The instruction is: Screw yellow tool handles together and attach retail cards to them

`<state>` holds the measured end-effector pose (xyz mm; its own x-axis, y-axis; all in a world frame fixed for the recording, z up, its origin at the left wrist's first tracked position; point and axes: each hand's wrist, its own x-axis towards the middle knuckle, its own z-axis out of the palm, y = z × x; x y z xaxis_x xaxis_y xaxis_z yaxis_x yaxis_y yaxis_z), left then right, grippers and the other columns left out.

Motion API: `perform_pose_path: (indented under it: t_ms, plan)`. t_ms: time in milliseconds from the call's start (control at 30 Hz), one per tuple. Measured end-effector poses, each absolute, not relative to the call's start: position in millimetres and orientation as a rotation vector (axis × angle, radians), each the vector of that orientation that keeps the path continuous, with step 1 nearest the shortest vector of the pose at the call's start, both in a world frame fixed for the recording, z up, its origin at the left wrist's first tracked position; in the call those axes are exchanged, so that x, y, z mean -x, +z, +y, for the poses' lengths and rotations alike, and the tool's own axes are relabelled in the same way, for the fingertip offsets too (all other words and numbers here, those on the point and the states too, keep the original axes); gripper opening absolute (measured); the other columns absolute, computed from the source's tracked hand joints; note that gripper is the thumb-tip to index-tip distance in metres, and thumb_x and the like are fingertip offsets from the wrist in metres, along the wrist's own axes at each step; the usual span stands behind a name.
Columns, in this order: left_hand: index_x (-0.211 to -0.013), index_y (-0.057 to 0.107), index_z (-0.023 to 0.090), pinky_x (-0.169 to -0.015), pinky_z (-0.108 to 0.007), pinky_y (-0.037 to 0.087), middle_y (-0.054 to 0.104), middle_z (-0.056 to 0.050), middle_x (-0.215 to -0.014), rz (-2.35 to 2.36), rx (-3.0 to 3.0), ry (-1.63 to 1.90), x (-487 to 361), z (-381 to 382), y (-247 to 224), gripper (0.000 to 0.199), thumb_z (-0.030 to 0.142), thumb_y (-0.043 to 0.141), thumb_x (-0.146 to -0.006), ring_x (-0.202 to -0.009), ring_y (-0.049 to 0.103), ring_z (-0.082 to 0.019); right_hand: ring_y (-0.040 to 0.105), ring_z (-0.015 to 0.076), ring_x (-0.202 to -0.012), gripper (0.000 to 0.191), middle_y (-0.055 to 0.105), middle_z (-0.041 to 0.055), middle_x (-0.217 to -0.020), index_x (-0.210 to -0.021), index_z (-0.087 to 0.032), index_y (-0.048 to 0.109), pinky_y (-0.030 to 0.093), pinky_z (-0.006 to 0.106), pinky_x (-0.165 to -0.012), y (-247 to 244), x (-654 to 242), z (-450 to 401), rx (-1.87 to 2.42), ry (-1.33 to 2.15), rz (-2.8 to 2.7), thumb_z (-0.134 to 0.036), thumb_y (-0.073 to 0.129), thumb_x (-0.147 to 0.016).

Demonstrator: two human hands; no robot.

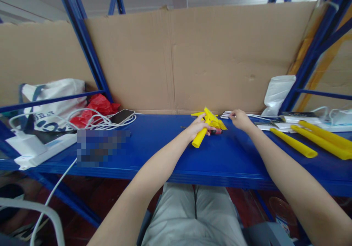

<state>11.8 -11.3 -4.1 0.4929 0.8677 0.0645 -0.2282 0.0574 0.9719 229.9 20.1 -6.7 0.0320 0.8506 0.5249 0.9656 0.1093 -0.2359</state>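
Note:
My left hand is closed around a yellow plastic tube piece with a branched upper end, tilted above the blue tabletop. A red-and-black tool handle, perhaps a screwdriver, lies beneath it; its far part is hidden. More yellow plastic shows right behind the piece, and I cannot tell whether it is attached. To the right, my right hand has its fingertips pinched together, apart from the yellow piece. Whatever they hold is too small to make out. Thin white strips lie just left of those fingers.
Several long yellow tubes lie at the right, near white packets. A white pouch leans at the back. On the left are a phone, coiled white cables, a red bag and a power strip. Cardboard walls the back.

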Motion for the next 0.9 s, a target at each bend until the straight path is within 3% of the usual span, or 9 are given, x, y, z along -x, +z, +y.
perform_pose_path:
  t_ms: [300,700,800,900]
  plan:
    - [-0.136,0.026,0.024,-0.042,-0.017,0.045,0.056,-0.013,-0.111,0.571,-1.292,0.838,-12,-12,-8,0.087,-0.009,0.053,-0.06,-0.06,0.065,-0.014,0.056,0.0205,-0.084,0.006,0.062,0.0068,-0.081,-0.069,-0.02,0.054,0.043,0.036,-0.08,3,-184,8,1.156,-0.106,-1.906,-0.021,0.049,-0.074]
    - [-0.135,0.028,0.029,-0.042,-0.017,0.046,0.058,-0.01,-0.109,0.638,-1.365,0.794,-12,-16,-7,0.087,-0.011,0.05,-0.061,-0.063,0.064,-0.014,0.054,0.0217,-0.092,0.007,0.062,0.0075,-0.088,-0.069,-0.02,0.053,0.039,0.038,-0.087,8,-177,-1,1.23,-0.045,-1.968,-0.022,0.05,-0.075]
    - [-0.135,0.027,0.028,-0.043,-0.016,0.046,0.058,-0.009,-0.106,0.62,-1.375,0.789,-11,-17,-6,0.086,-0.01,0.05,-0.062,-0.064,0.064,-0.013,0.054,0.0216,-0.094,0.007,0.061,0.0082,-0.093,-0.077,-0.019,0.053,0.041,0.037,-0.084,5,-177,1,1.265,0.01,-1.887,-0.025,0.051,-0.075]
    - [-0.135,0.026,0.027,-0.043,-0.016,0.045,0.059,-0.009,-0.104,0.584,-1.367,0.802,-10,-17,-6,0.086,-0.01,0.05,-0.062,-0.065,0.064,-0.013,0.055,0.0213,-0.097,0.019,0.059,0.0107,-0.103,-0.092,-0.018,0.051,0.044,0.035,-0.08,0,-177,5,1.296,0.092,-1.793,-0.03,0.05,-0.077]
